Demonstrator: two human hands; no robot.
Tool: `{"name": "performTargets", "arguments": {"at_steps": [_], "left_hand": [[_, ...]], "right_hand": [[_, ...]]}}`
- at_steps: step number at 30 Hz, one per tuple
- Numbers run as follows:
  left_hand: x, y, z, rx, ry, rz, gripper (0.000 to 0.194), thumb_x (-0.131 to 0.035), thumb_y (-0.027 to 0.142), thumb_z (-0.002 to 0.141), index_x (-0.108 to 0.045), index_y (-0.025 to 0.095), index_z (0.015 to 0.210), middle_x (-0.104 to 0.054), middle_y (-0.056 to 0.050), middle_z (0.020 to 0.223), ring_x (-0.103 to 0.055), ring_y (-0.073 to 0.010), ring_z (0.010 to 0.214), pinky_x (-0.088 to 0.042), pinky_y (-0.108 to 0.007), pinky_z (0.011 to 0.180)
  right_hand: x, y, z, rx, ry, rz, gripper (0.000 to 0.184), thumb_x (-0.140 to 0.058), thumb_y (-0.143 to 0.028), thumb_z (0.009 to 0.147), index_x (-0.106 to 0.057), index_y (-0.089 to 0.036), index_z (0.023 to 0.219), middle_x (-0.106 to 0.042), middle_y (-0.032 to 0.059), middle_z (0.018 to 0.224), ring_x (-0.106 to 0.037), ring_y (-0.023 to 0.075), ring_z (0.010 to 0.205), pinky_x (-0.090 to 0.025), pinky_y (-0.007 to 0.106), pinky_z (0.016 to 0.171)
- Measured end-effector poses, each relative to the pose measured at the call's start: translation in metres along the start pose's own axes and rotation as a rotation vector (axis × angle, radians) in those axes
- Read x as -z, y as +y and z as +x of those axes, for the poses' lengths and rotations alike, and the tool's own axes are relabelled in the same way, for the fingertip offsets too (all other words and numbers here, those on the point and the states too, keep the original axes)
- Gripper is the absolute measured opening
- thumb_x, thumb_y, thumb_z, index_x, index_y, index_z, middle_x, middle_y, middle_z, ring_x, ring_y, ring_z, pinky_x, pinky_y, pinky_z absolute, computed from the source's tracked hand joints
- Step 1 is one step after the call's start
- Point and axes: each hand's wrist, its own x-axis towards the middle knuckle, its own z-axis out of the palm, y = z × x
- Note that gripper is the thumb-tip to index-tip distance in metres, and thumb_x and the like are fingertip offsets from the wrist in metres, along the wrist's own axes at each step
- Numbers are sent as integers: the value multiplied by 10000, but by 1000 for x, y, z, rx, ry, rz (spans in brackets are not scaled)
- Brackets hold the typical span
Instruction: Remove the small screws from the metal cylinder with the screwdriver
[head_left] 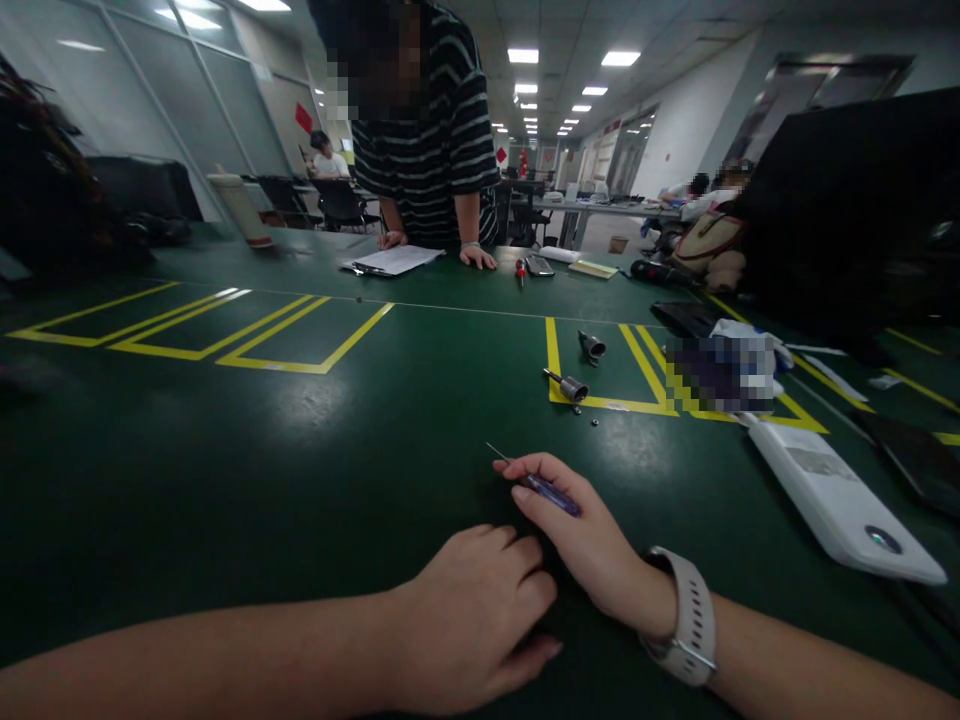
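My right hand (581, 520), with a pale watch strap (688, 620) on its wrist, is closed round a small screwdriver (553, 495). The screwdriver has a see-through purple handle, and its thin shaft points away to the upper left. Beside it my left hand (480, 610) rests on the green table, its fingers curled into a loose fist with the thumb apart; the fingertips are hidden. Beyond both hands, two dark metal pieces shaped like hole saws, a nearer one (574, 388) and a farther one (592, 346), lie by a yellow-taped box. A small metal nut (595, 422) is close to them.
Yellow tape (274, 366) outlines several boxes on the table (225, 480). A white device (840, 490) lies at right. Across the table stands a person in a striped shirt (420, 170), by a clipboard (397, 260), a red-handled tool (520, 270) and a phone (540, 265). A tumbler (241, 210) stands far left.
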Motion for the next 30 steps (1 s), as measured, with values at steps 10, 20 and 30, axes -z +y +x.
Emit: {"name": "performTargets", "arguments": {"at_steps": [10,20,30], "left_hand": [[-4,-4,0,-76,37,18,306,-512,420,833,-595,156,963,-666,-100,972,-612,-239,864,-493,-370,729],[-8,-6,-1,-194,120,57,339,-555,401,823,-592,136,1031,-675,-88,978,-606,-233,853,-466,-360,735],[7,-16,-13,-307,413,31,301,-475,460,856,-567,174,836,-604,-52,716,-514,-178,634,-406,-317,539]], "right_hand": [[0,2,-5,76,-95,-76,148,-525,-186,817,-598,-244,933,-634,41,1105,-563,212,1103,-386,446,1003],[-1,-4,-7,88,-180,-179,214,-478,-236,885,-605,-243,1058,-638,39,1072,-583,190,1030,-443,387,930],[7,-9,-4,32,-138,-79,190,-470,-272,899,-597,-240,1037,-641,38,1090,-583,195,1053,-428,385,949]]}}
